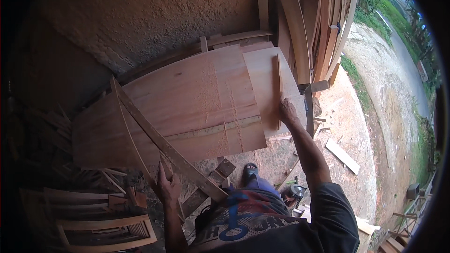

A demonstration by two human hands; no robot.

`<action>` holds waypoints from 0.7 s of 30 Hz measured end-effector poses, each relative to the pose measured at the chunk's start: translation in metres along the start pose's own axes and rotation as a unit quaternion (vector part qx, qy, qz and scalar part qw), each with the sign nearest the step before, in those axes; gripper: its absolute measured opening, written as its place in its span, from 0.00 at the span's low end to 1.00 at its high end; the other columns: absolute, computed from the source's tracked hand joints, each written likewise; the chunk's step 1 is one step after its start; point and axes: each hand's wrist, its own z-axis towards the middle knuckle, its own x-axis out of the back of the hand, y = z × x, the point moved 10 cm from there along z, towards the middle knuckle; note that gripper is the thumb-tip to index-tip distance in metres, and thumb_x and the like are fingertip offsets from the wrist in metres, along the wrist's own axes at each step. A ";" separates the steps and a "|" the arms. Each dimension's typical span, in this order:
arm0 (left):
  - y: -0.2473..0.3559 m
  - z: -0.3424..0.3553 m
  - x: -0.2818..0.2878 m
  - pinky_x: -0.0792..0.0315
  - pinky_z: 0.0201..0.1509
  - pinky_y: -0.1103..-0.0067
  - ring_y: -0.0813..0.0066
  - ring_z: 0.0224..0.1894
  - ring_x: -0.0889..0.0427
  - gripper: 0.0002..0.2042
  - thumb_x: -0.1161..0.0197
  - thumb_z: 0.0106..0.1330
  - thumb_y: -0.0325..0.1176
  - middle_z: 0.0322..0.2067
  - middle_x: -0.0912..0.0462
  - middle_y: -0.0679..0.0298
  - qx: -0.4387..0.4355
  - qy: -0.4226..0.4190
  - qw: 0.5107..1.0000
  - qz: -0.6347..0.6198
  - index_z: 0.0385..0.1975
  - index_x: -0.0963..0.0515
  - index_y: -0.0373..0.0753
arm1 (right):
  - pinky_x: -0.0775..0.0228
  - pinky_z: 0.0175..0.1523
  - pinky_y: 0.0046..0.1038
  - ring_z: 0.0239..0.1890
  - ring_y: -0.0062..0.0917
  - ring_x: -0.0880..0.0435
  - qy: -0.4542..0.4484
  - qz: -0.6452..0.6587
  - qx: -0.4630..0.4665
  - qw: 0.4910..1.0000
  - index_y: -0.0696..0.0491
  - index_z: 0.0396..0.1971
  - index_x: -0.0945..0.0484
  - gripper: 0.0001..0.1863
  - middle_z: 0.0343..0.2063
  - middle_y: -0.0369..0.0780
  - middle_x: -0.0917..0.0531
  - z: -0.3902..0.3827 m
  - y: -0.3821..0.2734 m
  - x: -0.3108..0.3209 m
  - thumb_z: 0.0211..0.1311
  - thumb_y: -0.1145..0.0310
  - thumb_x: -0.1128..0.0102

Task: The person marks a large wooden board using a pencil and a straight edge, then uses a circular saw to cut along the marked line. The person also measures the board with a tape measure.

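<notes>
My left hand [168,185] is closed around a long thin wooden strip [129,131], which slants up and left over a plywood sheet [187,89]. Beside that strip lies a wider wooden board [159,140]; their far ends appear to meet, and the board's near end comes close to my waist. Out to the right, my right hand [287,110] grips a narrow wooden strip [279,79] that looks set on edge over a paler sheet [260,75]. Sawdust is scattered across the plywood. Some of the fingers on both hands are hidden.
Many planks [300,23] lean upright at the far right, next to a rough wall [154,14]. A slatted wooden frame [108,234] is at lower left. A power tool [297,190] and a loose board [342,156] lie on the floor among offcuts.
</notes>
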 end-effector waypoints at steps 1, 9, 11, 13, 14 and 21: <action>0.000 0.000 -0.003 0.31 0.66 0.65 0.47 0.65 0.26 0.35 0.36 0.61 0.32 0.63 0.27 0.40 -0.002 0.002 1.000 -0.016 0.70 0.38 0.32 | 0.26 0.50 0.52 0.44 0.55 0.18 0.032 0.038 0.026 0.998 0.54 0.69 0.42 0.34 0.44 0.58 0.19 -0.007 0.006 0.001 0.63 0.67 0.46; 0.029 0.020 -0.006 0.27 0.57 0.63 0.46 0.56 0.22 0.35 0.38 0.62 0.33 0.55 0.24 0.43 -0.092 0.000 0.993 0.069 0.71 0.39 0.35 | 0.31 0.28 0.22 0.25 0.18 0.25 0.287 0.450 -0.074 0.842 0.57 0.70 0.39 0.31 0.28 0.35 0.26 -0.139 0.142 0.072 0.68 0.72 0.44; 0.040 0.031 -0.019 0.28 0.60 0.64 0.46 0.58 0.22 0.35 0.36 0.62 0.31 0.57 0.24 0.42 -0.075 -0.028 0.996 -0.028 0.70 0.38 0.33 | 0.25 0.46 0.29 0.43 0.30 0.18 0.426 0.000 -0.143 0.893 0.60 0.69 0.38 0.31 0.46 0.48 0.20 -0.180 0.198 0.138 0.71 0.63 0.42; 0.048 0.040 -0.018 0.28 0.62 0.66 0.47 0.60 0.22 0.35 0.36 0.63 0.30 0.58 0.24 0.41 -0.043 -0.048 0.996 -0.063 0.71 0.40 0.32 | 0.29 0.60 0.32 0.59 0.34 0.23 0.440 -0.144 -0.167 0.871 0.61 0.68 0.35 0.31 0.57 0.53 0.23 -0.192 0.162 0.189 0.74 0.58 0.43; 0.056 0.045 -0.022 0.28 0.62 0.66 0.47 0.60 0.23 0.35 0.36 0.63 0.30 0.59 0.25 0.40 -0.051 -0.049 0.995 -0.072 0.71 0.40 0.31 | 0.33 0.65 0.35 0.65 0.38 0.26 0.415 -0.028 -0.175 0.892 0.60 0.67 0.32 0.29 0.62 0.55 0.26 -0.195 0.156 0.197 0.74 0.58 0.44; 0.152 0.068 -0.070 0.24 0.54 0.64 0.48 0.54 0.20 0.37 0.36 0.64 0.35 0.57 0.25 0.44 -0.171 -0.020 0.978 -0.114 0.73 0.44 0.38 | 0.26 0.49 0.39 0.45 0.43 0.17 0.055 0.172 0.124 0.976 0.54 0.50 0.19 0.17 0.44 0.46 0.16 -0.243 -0.142 0.120 0.64 0.63 0.35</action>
